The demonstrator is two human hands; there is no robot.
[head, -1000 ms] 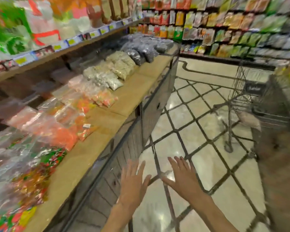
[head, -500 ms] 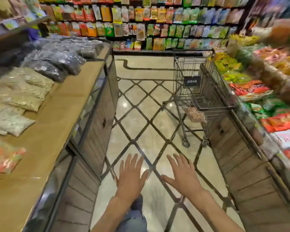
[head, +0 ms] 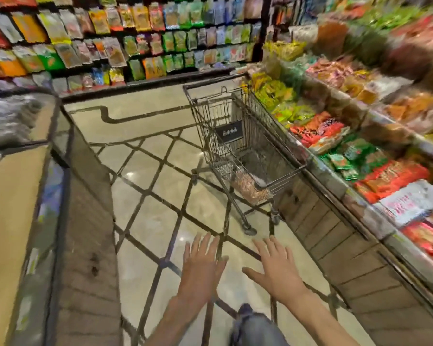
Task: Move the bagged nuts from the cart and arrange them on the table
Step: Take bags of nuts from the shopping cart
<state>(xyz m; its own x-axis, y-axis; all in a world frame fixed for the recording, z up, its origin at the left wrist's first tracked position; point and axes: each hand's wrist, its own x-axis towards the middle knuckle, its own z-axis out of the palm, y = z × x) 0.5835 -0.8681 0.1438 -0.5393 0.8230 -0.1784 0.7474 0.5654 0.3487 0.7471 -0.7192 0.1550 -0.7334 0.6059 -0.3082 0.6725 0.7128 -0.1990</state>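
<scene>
Shop aisle; bagged nuts (head: 250,189) in cart (head: 238,136); both hands' fingers spread, empty.

The cart (head: 238,146) stands ahead in the aisle, just beside the right-hand display; a bag of nuts (head: 249,187) lies inside it, the table (head: 10,196) left.

Warm, bright indoor light; small glare spots on the glossy beige tiled floor (head: 145,196). Heavy motion blur toward two o'clock, wide-angle bending at edges.
</scene>
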